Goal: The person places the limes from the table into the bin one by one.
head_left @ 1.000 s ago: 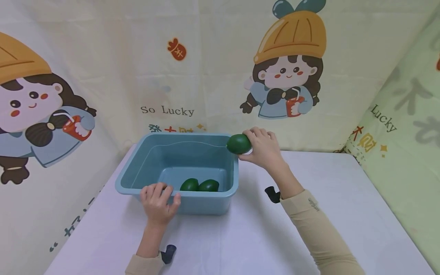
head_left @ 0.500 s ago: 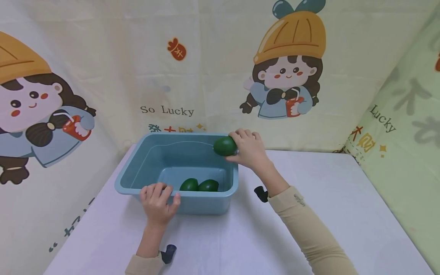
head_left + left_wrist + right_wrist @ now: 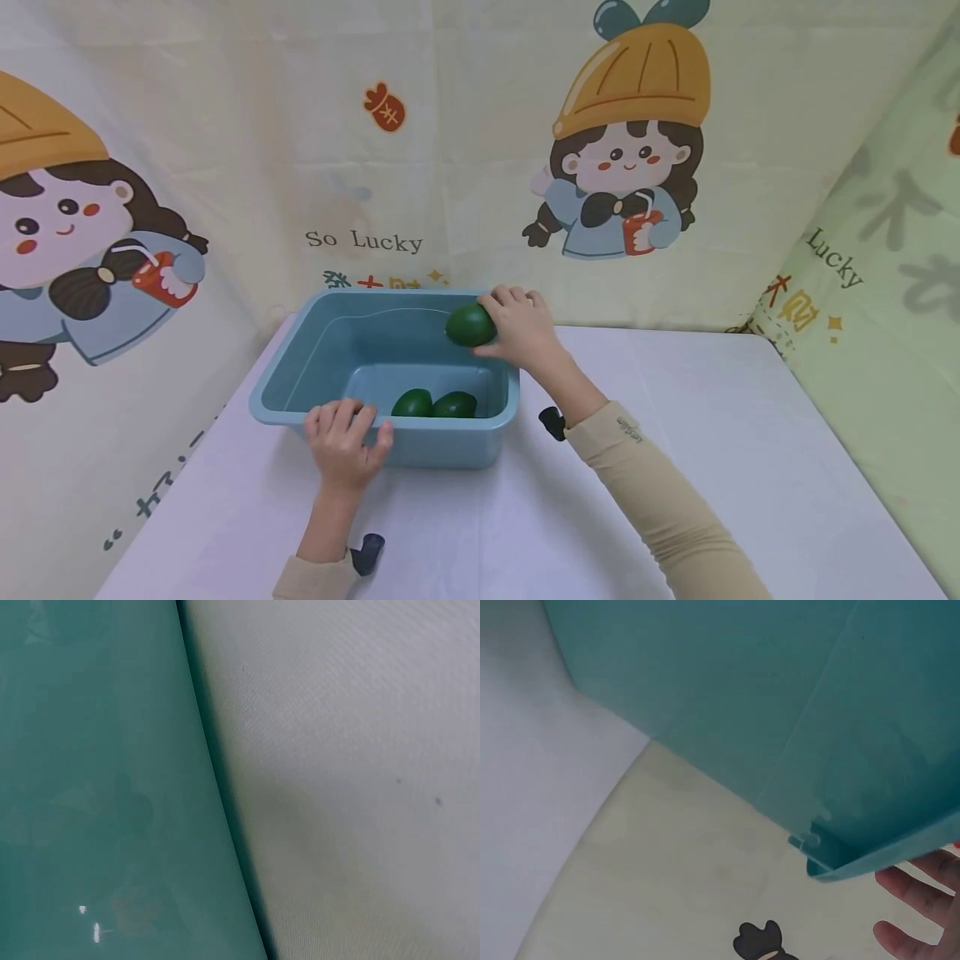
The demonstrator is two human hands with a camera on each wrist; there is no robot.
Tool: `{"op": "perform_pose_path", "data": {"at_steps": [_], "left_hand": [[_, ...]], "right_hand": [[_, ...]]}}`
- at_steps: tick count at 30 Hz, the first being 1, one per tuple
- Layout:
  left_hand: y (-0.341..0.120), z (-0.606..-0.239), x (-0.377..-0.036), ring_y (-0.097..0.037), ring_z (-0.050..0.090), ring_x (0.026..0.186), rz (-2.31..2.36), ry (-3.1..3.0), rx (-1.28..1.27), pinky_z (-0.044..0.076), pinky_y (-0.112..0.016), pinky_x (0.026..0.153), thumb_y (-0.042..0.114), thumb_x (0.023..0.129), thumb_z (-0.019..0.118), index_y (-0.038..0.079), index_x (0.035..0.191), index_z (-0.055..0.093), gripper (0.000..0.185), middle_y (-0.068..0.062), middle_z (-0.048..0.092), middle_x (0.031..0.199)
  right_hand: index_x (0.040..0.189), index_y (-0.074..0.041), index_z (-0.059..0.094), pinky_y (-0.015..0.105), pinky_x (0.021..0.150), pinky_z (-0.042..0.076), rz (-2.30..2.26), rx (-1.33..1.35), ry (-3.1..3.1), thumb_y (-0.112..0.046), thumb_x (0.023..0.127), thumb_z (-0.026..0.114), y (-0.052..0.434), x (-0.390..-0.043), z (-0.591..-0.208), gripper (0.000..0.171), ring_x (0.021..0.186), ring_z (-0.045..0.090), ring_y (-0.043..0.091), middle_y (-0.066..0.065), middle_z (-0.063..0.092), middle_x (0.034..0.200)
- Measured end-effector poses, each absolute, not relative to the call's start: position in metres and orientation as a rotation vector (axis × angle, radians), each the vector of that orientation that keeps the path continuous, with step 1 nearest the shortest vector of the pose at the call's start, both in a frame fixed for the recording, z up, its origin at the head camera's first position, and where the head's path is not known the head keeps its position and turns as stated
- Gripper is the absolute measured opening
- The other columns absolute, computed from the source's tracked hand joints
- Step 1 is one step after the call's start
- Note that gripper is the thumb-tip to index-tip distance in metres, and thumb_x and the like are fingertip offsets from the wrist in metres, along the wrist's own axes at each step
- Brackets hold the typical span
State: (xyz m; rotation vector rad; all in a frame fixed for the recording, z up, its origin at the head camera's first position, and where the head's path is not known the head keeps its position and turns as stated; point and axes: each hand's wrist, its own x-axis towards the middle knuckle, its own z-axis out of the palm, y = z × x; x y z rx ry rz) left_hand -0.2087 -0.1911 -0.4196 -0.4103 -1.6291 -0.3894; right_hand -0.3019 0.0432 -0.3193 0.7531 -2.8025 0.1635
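Observation:
A blue plastic tub [image 3: 300, 367] stands on the white table, with two dark green avocados [image 3: 433, 405] lying at its near right bottom. My right hand [image 3: 517, 327] grips a third green avocado [image 3: 470, 325] above the tub's far right corner, just inside the rim. My left hand [image 3: 341, 442] holds the tub's near rim, fingers curled over the edge. The left wrist view shows only the tub's outer wall [image 3: 105, 795] and the tablecloth. In the right wrist view the tub's wall [image 3: 780, 705] fills the top and some fingertips [image 3: 922, 896] show at the lower right.
The white table [image 3: 720, 433] stretches to the right of the tub. Printed cartoon cloth [image 3: 630, 167] hangs as a backdrop behind, and a green cloth wall [image 3: 885, 317] closes the right side. The table's left edge runs close to the tub.
My right hand has carried the avocado leftward, from outside the tub's right rim to over its inside. The left hand and the tub have stayed put.

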Motion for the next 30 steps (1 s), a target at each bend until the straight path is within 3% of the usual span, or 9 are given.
{"op": "perform_pose_path", "data": {"at_steps": [30], "left_hand": [[-0.192,-0.421,-0.209,-0.031,0.044,0.060,-0.395,-1.627,-0.416,0.028,-0.046,0.063,0.038,0.088,0.045,0.001,0.060,0.058,0.048,-0.014,0.052,0.061]], "right_hand": [[0.122,-0.016,0.050,0.047,0.095,0.031,0.083,0.824,-2.819,-0.056,0.072,0.065,0.018,-0.308,-0.336,0.066,0.112,0.044,0.024,0.005,0.048,0.119]]}}
